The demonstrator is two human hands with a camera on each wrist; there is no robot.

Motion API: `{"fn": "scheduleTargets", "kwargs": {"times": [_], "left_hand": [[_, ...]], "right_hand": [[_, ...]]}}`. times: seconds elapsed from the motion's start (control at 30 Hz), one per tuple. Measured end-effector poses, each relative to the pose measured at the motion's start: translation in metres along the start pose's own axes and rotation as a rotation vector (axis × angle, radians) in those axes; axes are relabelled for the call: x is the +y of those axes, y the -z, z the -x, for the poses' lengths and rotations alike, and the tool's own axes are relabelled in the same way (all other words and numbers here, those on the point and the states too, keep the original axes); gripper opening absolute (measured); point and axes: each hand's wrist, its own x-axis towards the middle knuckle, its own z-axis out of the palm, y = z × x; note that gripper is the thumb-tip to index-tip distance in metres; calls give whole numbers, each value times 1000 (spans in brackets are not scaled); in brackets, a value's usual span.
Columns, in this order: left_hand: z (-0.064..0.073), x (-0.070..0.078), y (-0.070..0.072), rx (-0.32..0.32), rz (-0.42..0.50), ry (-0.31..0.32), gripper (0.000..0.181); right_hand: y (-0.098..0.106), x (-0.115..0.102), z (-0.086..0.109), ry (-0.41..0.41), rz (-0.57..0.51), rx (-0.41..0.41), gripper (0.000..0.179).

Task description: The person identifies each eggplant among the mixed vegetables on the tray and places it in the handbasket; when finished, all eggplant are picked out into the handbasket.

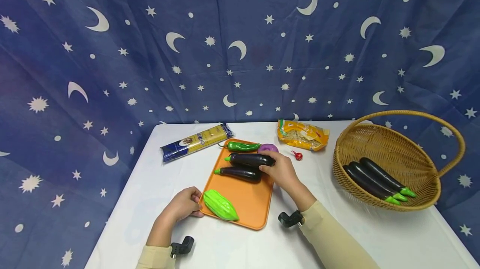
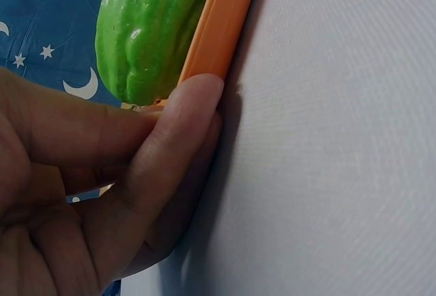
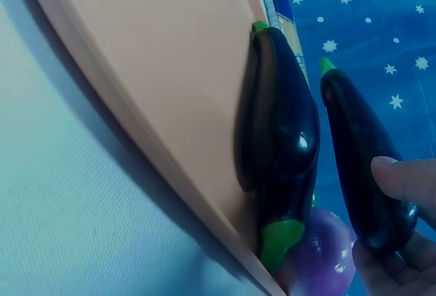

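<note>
My left hand point(image 1: 184, 203) pinches the near-left corner of an orange tray point(image 1: 243, 202), thumb against the rim point(image 2: 216, 33) in the left wrist view. Beside it on the tray lies a bright green ridged gourd point(image 1: 220, 205). My right hand point(image 1: 282, 169) holds a dark eggplant point(image 1: 250, 159) by its thick end; in the right wrist view this eggplant point(image 3: 364, 156) appears apart from the others. Another eggplant point(image 1: 240, 173) lies on the tray. A second green cap point(image 3: 283, 241) shows below it, its eggplant mostly hidden. A green chili pepper point(image 1: 243, 147) and purple onion point(image 1: 268, 148) sit at the far end.
A wicker basket point(image 1: 339, 164) with several eggplants point(image 1: 375, 179) stands on the right. Behind the tray are a blue and yellow pasta pack point(image 1: 196, 142) and an orange food bag point(image 1: 303, 135). A small red vegetable point(image 1: 298, 156) lies near the bag.
</note>
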Motion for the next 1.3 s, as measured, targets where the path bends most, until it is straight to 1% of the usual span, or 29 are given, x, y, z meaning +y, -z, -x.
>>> {"fn": "scheduleTargets", "kwargs": {"times": [0.23,0.6,0.83,0.93,1.07,1.3], "left_hand": [[0,0,0,1,-5,-1,30],[-2,0,0,-8,-26,8,29],[0,1,2,-2,-53,13,30],[1,1,2,0,-64,12,30],[1,2,2,-3,-57,7,30],[0,2,2,-10,-54,4,30]], "right_hand": [[6,5,2,-9,-10,20,49],[15,9,5,15,-18,43,50],[21,7,5,-18,-3,52,46],[23,7,5,-13,1,55,47],[27,5,7,-2,-2,62,48],[36,4,9,-8,11,78,46]]}}
